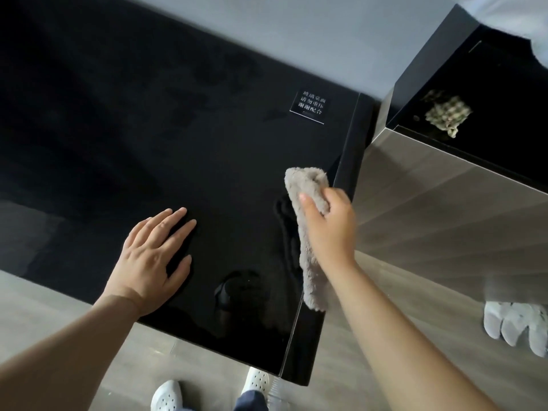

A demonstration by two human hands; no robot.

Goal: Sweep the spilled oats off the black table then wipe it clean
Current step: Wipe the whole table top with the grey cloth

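Landmark: black table (148,129); I give every position below relative to it.
Left hand: my left hand (151,256) lies flat on the table top near its front edge, fingers straight and slightly spread, holding nothing. I judge that it is bracing.
Right hand: my right hand (329,226) sits at the table's right edge, fingers and thumb curled round the cloth.
Cloth: the beige fluffy cloth (305,185) is bunched in that grip. Its upper end is just inside the right edge and its loose tail trails toward the front right corner. I cannot tell how firmly it presses on the glass.
Oats: none visible anywhere on the table top, and none visible on the floor (74,307) beside the front edge.
Surface: dull smears show on the far part of the top, beyond the sticker (310,106) with white lettering. The near part reflects cleanly.
Progress: I judge sweeping complete and wiping under way, currently at the right edge.
Remaining: I judge the far smeared zone needs further passes.
Surroundings: right of the table, a second black unit carries a checked rag (447,112). A white-gloved hand (516,324) hangs further right. White shoes (166,396) stand below the front edge.
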